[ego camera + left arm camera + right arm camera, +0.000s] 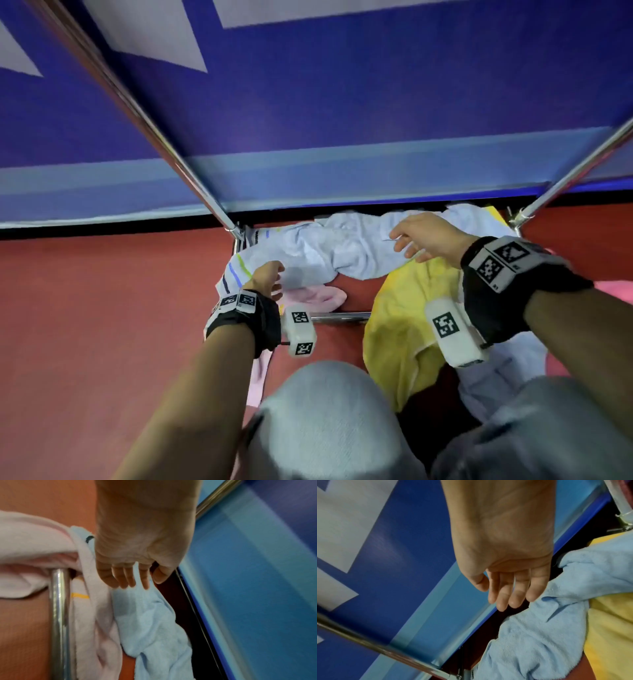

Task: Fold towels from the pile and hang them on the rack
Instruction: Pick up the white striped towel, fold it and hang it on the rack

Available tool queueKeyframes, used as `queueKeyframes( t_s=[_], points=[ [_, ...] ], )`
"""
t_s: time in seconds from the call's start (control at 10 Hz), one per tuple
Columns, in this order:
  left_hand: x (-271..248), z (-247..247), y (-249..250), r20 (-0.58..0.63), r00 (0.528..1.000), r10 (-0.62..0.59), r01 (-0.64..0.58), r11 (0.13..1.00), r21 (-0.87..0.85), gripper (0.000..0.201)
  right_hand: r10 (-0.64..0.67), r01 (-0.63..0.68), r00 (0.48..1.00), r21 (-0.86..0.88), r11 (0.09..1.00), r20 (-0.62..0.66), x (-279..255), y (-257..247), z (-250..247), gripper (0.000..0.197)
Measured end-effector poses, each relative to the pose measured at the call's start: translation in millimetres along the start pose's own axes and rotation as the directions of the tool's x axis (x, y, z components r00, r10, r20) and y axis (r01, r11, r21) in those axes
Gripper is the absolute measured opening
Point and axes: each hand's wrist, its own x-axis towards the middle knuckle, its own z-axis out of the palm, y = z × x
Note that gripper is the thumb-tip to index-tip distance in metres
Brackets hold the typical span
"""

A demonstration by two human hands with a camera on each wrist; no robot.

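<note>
**Early stage: towels heaped low on the rack, both hands empty**

Nothing neatly folded or hung in view, judging by the heap. Light blue towel (329, 251) bunched and crumpled under and between both hands, draped across the rack's low bars. Pink towel (313, 298) just beside the left hand, slumped over the near chrome rail (342, 316). Yellow towel (400, 329) under the right wrist, hanging toward the knees. Rack uprights (191, 178) rising beyond the hands on either side (upper bars not in view, so cannot tell whether anything hangs there). Most of the job likely left: pick, fold, hang, repeat.

Left hand (269, 277): fingers (120, 580) straight and loosely spread, holding nothing, hovering at the striped end of the blue towel; contact unclear, motion blur.

Right hand (424, 236): fingers (503, 595) extended, slightly fanned, gripping nothing, poised over the far end of the same towel, little finger close to the cloth.
</note>
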Motion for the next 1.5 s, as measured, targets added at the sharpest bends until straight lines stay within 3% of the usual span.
queueKeyframes(
  t_s=[0.2, 0.3, 0.4, 0.5, 0.6, 0.7, 0.8, 0.9, 1.0, 1.1, 1.2, 1.3, 1.4, 1.5],
  points=[
    [28, -4, -20, -0.134, 0.987, -0.093, 0.089, 0.995, -0.041, 0.045, 0.070, -0.071, 0.997, -0.122, 0.990, -0.014, 13, 14, -9, 0.015],
    [51, -11, -31, -0.181, 0.980, -0.080, 0.055, 0.989, -0.140, 0.059, 0.083, -0.081, 0.997, -0.142, 0.986, 0.002, 14, 14, -10, 0.016],
    [28, -9, -32, -0.078, 0.986, -0.149, 0.116, 0.937, -0.330, 0.031, 0.080, -0.076, 0.997, -0.151, 0.986, 0.023, 13, 12, -7, 0.016],
    [27, -8, -27, -0.101, 0.985, -0.140, 0.086, 0.906, -0.414, 0.007, 0.079, -0.072, 0.996, -0.161, 0.984, 0.038, 11, 9, -6, 0.016],
    [34, -13, -24, -0.214, 0.975, -0.059, -0.031, 0.918, -0.395, 0.016, 0.071, -0.064, 0.997, -0.167, 0.984, 0.037, 5, 3, -5, 0.015],
    [4, -11, -11, -0.219, 0.973, 0.068, -0.139, 0.935, -0.326, 0.026, 0.047, -0.042, 0.999, -0.170, 0.984, 0.026, -4, -3, -5, 0.015],
    [-11, -6, 8, -0.150, 0.968, 0.199, -0.228, 0.950, -0.213, 0.033, 0.018, -0.016, 1.000, -0.170, 0.985, 0.008, -16, -10, -4, 0.017],
    [-39, -4, 41, -0.019, 0.934, 0.357, -0.348, 0.896, -0.275, 0.017, -0.015, 0.013, 1.000, -0.134, 0.991, -0.011, -32, -18, -2, 0.018],
    [-80, -5, 74, 0.139, 0.844, 0.519, -0.437, 0.814, -0.383, 0.042, -0.069, 0.067, 0.997, -0.067, 0.996, -0.039, -50, -29, -3, 0.016],
    [-142, -4, 106, 0.207, 0.740, 0.640, -0.506, 0.732, -0.457, 0.060, -0.153, 0.160, 0.983, 0.070, 0.985, -0.104, -72, -42, -6, 0.013],
    [-205, 5, 129, 0.247, 0.624, 0.741, -0.568, 0.648, -0.507, 0.061, -0.241, 0.284, 0.950, 0.230, 0.931, -0.198, -97, -52, -10, 0.015],
    [-254, 19, 136, 0.326, 0.516, 0.792, -0.566, 0.601, -0.564, 0.057, -0.355, 0.425, 0.889, 0.234, 0.874, -0.290, -116, -54, -5, 0.038],
    [-296, 41, 131, 0.372, 0.452, 0.811, -0.554, 0.582, -0.596, 0.059, -0.489, 0.559, 0.780, 0.084, 0.825, -0.392, -129, -49, -2, 0.061],
    [-323, 64, 121, 0.410, 0.404, 0.818, -0.529, 0.574, -0.625, 0.059, -0.497, 0.574, 0.671, -0.039, 0.818, -0.550, -131, -39, -14, 0.045]
  ],
)
